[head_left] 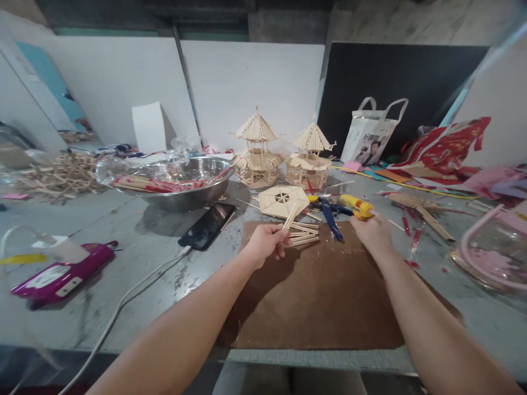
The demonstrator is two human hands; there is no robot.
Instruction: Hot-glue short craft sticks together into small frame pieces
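Note:
My left hand pinches a few thin wooden sticks that point up and away over the brown board. More cut sticks lie on the board just beside its fingers. Further right, my right hand is closed on a yellow glue gun, whose lower part is hidden by the hand. Blue-handled pliers rest between the two hands, at the board's far edge. Behind the left hand lies a flat hexagonal panel of wooden sticks with an openwork centre.
Two stick-built pagodas stand at the back. Left are a metal bowl with wrapped sticks, a phone on a cable, and a purple power strip. Red scraps and a pink-rimmed clear bag lie right.

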